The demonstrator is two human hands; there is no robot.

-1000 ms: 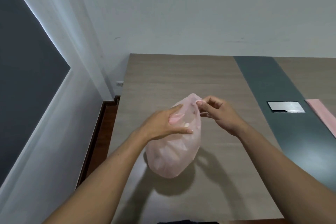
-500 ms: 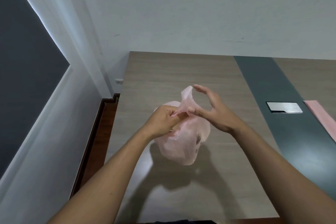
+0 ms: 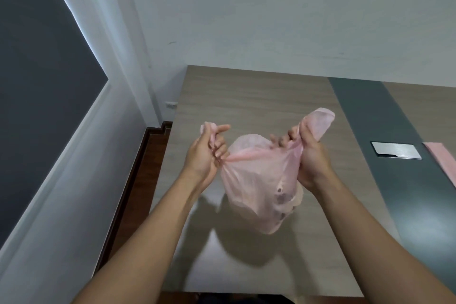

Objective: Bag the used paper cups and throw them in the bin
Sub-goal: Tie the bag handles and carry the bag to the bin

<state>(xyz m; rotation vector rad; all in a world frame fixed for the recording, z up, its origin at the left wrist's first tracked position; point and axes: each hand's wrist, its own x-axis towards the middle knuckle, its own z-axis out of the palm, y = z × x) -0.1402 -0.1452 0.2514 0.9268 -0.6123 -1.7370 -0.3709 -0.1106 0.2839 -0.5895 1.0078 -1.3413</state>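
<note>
The pink plastic bag [image 3: 256, 180] is hanging between the two hands over the wooden surface [image 3: 246, 96]; its shadow is falling on the wood below, apart from it, so it is probably lifted clear. The left hand [image 3: 204, 155] is gripping one handle strip, with its fingers curled round the bunched film. The right hand [image 3: 311, 160] is clenching the other strip, whose loop [image 3: 319, 122] is sticking up past the thumb. Together they are drawing the mouth of the bag taut sideways. Pale shapes with dark patches are showing through the film low on the right, most likely the used cups [image 3: 283, 201], though their number cannot be told. The load is looking light: the bag is sagging only gently. The film is looking thin, soft and rather slippery, likely to stretch or tear under a sharp tug, and the cups inside will crush if squeezed. The safest hold is on the bunched handles close to the neck, not on the belly. No bin is showing here; a silver plate [image 3: 396, 150] is lying well apart on the right.
</note>
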